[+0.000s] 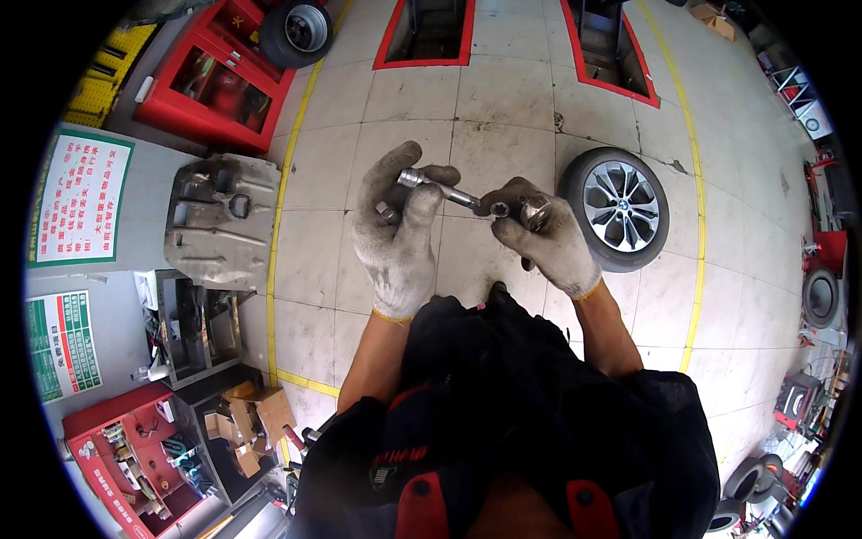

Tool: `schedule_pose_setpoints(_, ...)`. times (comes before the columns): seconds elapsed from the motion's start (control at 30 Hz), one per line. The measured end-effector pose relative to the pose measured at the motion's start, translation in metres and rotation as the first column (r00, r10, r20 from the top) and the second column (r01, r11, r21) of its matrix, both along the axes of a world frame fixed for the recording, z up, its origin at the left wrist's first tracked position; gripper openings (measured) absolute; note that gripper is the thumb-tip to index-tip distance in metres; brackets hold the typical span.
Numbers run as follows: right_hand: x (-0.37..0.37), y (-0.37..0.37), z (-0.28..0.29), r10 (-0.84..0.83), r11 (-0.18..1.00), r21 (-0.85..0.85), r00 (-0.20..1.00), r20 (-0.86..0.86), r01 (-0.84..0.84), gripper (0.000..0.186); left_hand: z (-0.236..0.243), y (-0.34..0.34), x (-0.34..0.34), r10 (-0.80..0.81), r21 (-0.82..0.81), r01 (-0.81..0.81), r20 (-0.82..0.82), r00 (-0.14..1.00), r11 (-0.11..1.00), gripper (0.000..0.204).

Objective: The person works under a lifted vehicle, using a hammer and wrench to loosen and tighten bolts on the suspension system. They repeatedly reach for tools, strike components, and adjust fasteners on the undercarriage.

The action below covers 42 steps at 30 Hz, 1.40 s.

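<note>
- Pinching the chrome rod between thumb and fingers, my gloved left hand has it near its thicker socket end.
- From there the rod slants down to my right, crossing the space between my hands; its thin end reaches the fingers of my other glove, though I cannot tell whether they touch it.
- Against my left palm, below that socket end, sits a small metal piece, partly covered by the glove.
- My gloved right hand is curled around a rounded metal piece, whose shiny top shows between thumb and fingers.
- A small hollow metal end pokes out by my right thumb tip, just beside the rod's thin end; I cannot tell whether it joins the rounded piece.
- Both my hands are raised above the tiled floor.
- Beyond my right hand, a wheel with silver spokes lies flat.
</note>
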State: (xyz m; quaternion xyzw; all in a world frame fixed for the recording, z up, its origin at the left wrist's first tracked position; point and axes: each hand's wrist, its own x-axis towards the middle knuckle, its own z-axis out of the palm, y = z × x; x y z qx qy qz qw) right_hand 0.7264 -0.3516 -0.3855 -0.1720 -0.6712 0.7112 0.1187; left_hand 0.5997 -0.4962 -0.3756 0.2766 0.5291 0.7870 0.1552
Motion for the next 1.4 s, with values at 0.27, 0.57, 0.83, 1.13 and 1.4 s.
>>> schedule_pose_setpoints(0.27,-0.052,-0.022,-0.014,-0.272,0.859,-0.501,0.92,-0.281,0.101,0.029,-0.007,0.004,-0.032,0.021,0.01,-0.021,-0.03,0.999,1.0,0.032)
schedule_pose_setpoints(0.57,-0.127,-0.07,0.012,-0.502,0.794,-0.512,0.828,-0.25,0.327,0.017,-0.023,-0.014,-0.087,0.028,-0.169,-0.038,-0.059,0.998,0.985,0.033)
schedule_pose_setpoints(0.83,-0.165,-0.068,0.035,-0.587,0.809,-0.176,0.76,-0.278,0.561,0.016,0.003,-0.048,-0.164,-0.216,-0.464,0.043,-0.326,0.92,0.885,0.032)
schedule_pose_setpoints(1.13,-0.181,-0.062,0.071,-0.14,0.941,0.304,0.989,-0.043,0.147,0.017,0.002,-0.061,-0.204,-0.672,-0.581,0.477,-0.172,0.72,0.659,0.047)
schedule_pose_setpoints(1.4,-0.218,-0.032,0.035,-0.151,0.988,0.013,0.988,-0.036,0.152,0.018,-0.008,-0.036,-0.232,-0.686,-0.617,0.501,-0.089,0.722,0.607,0.057)
